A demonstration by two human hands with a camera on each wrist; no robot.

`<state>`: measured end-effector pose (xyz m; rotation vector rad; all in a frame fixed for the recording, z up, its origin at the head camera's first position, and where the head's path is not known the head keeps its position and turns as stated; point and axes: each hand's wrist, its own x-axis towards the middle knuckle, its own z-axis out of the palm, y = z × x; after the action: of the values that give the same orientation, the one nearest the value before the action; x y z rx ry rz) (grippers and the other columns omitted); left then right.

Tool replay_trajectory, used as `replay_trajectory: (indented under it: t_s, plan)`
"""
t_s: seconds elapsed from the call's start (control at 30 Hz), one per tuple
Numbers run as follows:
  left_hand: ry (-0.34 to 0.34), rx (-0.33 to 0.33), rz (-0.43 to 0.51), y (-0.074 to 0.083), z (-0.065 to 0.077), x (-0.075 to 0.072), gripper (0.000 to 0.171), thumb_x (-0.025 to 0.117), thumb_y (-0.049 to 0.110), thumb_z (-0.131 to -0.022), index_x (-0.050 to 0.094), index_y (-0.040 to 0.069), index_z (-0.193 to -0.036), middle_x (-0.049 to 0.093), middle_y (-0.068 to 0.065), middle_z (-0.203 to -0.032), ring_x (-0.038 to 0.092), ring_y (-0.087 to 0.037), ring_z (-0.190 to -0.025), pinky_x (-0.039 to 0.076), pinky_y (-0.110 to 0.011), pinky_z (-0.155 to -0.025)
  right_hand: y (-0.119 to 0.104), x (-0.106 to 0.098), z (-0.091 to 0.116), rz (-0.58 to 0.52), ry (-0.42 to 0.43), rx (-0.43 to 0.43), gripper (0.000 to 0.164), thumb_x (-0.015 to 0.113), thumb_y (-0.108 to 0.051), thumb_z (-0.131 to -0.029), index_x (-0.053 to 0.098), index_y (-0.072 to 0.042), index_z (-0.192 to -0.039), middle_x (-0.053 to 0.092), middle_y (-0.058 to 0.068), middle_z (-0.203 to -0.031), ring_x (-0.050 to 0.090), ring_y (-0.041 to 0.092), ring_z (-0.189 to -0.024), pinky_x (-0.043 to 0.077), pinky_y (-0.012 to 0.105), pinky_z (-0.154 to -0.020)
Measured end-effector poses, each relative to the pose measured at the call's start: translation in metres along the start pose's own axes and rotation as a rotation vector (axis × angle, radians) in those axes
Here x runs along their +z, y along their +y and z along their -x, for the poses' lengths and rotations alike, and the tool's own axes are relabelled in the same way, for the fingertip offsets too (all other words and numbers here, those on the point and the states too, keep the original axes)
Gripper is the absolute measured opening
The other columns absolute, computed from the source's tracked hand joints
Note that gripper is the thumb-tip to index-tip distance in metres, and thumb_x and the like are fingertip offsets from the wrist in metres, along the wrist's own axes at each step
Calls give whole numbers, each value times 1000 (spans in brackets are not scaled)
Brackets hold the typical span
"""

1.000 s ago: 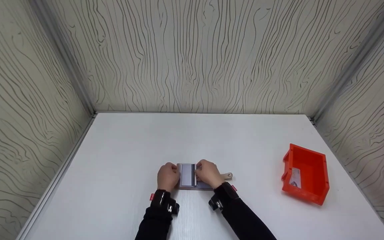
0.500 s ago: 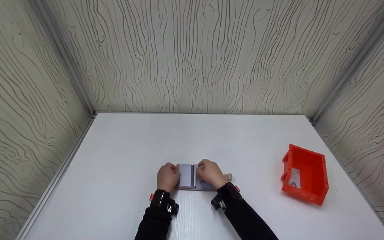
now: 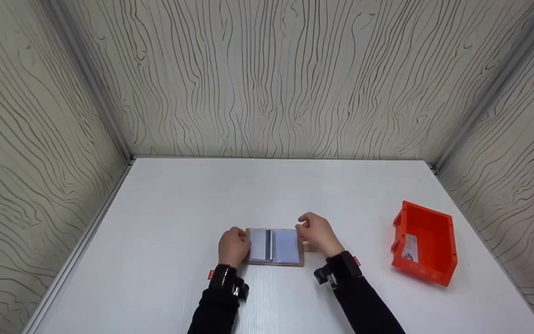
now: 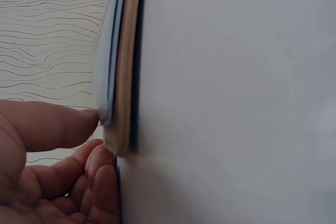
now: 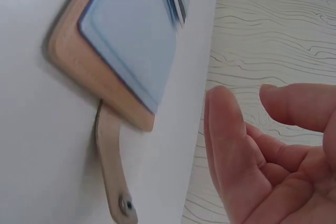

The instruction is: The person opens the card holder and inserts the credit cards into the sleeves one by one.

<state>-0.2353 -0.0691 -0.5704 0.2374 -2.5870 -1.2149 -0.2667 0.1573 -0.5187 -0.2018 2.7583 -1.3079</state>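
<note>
A tan card holder (image 3: 301,255) with clear plastic sleeves (image 3: 286,246) lies spread open on the white table. In its left half sits a pale card with a dark stripe (image 3: 269,245). My left hand (image 3: 233,246) grips the holder's left edge; the left wrist view has the thumb on the sleeve edges and the fingers by the cover. The right hand (image 3: 320,234) is by the holder's upper right corner, thumb and fingertips apart with nothing between them. From the cover's right side extends a snap strap (image 5: 113,156), partly behind the right hand in the head view.
A red plastic bin (image 3: 427,243) with a white label (image 3: 410,248) stands at the right side of the table (image 3: 179,195). Wood-patterned panels (image 3: 267,79) rise at the back and both sides.
My right hand has come off the sleeves and moved right, uncovering the holder's right half. The left hand keeps its place at the left edge.
</note>
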Motion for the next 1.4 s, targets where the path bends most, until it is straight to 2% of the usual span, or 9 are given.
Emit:
replay_trajectory:
  t_s: [0.23, 0.67, 1.07, 1.23, 1.4]
  plan:
    - [31, 31, -12, 0, 0, 0, 15, 67, 10, -91, 67, -3, -83, 63, -9, -71, 61, -27, -68, 51, -42, -67, 18, -30, 4, 22, 39, 57, 28, 61, -6, -93, 60, 10, -115, 66, 10, -84, 69, 22, -74, 57, 33, -66]
    - [30, 34, -8, -1, 0, 1, 13, 68, 8, -89, 66, -3, -83, 63, -9, -71, 61, -27, -68, 50, -42, -67, 45, -83, 14, 39, 53, 114, 33, 60, -11, -96, 57, 11, -120, 65, 14, -89, 68, 22, -78, 57, 35, -73]
    - [15, 22, -6, -2, 0, 3, 12, 68, 8, -89, 66, -2, -82, 61, -6, -70, 59, -24, -67, 49, -40, -66, 56, -141, 29, 74, 80, 125, 38, 58, -18, -99, 53, 9, -125, 65, 21, -104, 67, 29, -87, 56, 41, -83]
    - [9, 14, -3, -2, 0, 2, 12, 68, 8, -89, 67, -2, -84, 62, -7, -71, 59, -25, -68, 49, -40, -67, 63, -164, 39, 90, 83, 182, 45, 59, -25, -99, 51, 8, -128, 63, 25, -112, 66, 33, -93, 55, 44, -86]
    - [-2, 7, -8, -2, -1, 1, 11, 68, 8, -88, 67, -2, -85, 63, -7, -72, 60, -24, -69, 50, -40, -68, 72, -182, 44, 82, 110, 224, 46, 56, -25, -100, 49, 9, -130, 62, 27, -115, 64, 37, -98, 55, 41, -85]
